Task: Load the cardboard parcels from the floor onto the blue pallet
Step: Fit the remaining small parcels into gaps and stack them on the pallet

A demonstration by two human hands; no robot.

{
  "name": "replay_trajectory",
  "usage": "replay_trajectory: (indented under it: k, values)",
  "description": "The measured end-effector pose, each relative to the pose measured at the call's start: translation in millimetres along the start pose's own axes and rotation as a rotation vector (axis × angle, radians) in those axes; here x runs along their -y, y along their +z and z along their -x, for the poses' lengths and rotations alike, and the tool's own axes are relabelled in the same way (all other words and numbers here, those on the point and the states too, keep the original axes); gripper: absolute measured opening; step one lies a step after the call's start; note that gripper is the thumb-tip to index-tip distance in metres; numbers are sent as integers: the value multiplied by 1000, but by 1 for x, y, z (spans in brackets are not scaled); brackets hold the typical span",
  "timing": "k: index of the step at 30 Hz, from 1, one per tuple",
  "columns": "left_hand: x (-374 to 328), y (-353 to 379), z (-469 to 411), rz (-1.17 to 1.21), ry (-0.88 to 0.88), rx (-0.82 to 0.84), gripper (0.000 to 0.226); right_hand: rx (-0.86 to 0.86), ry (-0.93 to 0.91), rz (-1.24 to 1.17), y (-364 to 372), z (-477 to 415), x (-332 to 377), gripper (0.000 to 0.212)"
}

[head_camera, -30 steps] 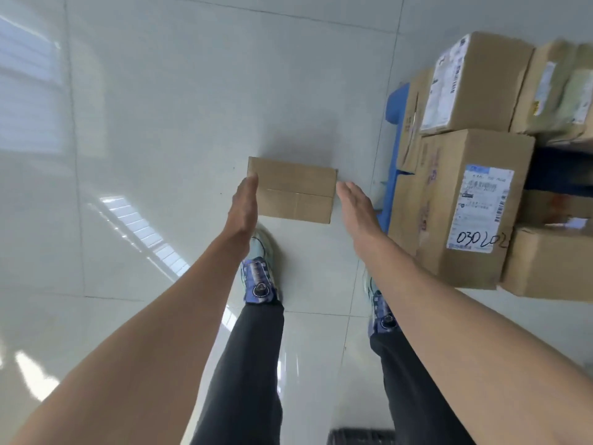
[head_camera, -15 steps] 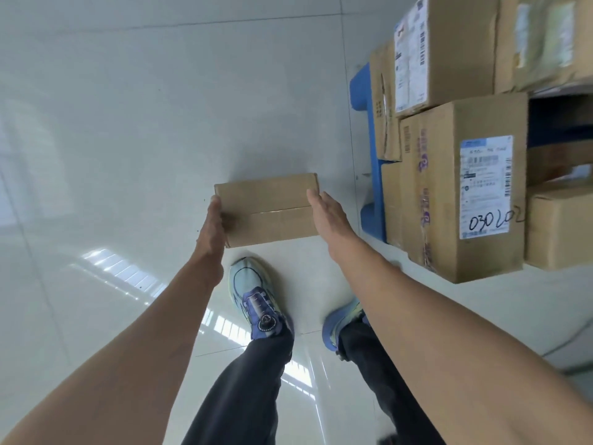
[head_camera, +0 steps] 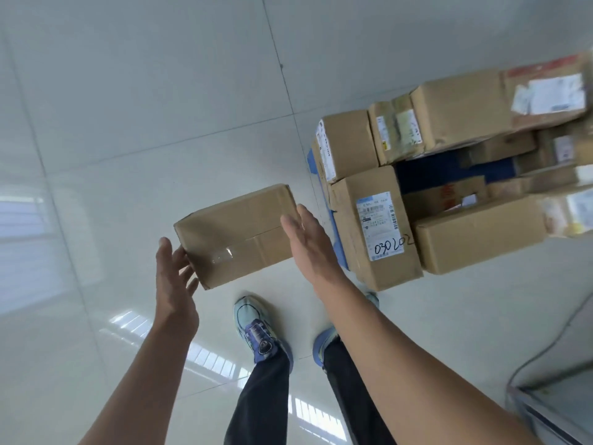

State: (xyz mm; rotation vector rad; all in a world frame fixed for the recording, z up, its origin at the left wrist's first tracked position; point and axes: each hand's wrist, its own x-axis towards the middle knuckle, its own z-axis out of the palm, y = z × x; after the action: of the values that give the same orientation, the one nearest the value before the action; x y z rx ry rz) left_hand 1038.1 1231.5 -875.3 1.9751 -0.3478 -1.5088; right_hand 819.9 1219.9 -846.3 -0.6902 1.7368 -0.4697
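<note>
- Blue pallet [head_camera: 449, 175], right of frame: stacked with labelled parcels [head_camera: 378, 226].
- Plain box [head_camera: 237, 232], centre, left of the pallet: raised off the floor between both hands.
- Right hand [head_camera: 308, 245]: fingers straight, together, flat against the box's right end.
- Left hand [head_camera: 173, 284]: fingers spread, touching the box's lower-left end.

Glossy pale tiled floor [head_camera: 160, 107] carries the blue pallet [head_camera: 449, 175], its deck mostly covered by stacked cardboard parcels [head_camera: 475, 239]; two shoes [head_camera: 256, 329] stand on the tiles just beside the pallet's near corner.
</note>
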Motion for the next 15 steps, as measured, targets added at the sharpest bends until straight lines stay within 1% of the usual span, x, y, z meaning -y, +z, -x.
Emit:
replay_trajectory:
  k: [5, 7, 10, 15]
  values:
    - [-43, 33, 53, 53, 59, 18, 49, -42, -118, -60, -66, 37, 46, 59]
    - [-56, 51, 71, 59, 73, 35, 53, -55, -142, -79, -95, 49, 56, 59]
    - [-69, 81, 95, 35, 83, 72, 63, -75, -151, -103, -136, 60, 63, 60]
    - [-83, 131, 125, -18, 70, 112, 71, -111, -162, -131, -195, 71, 60, 61]
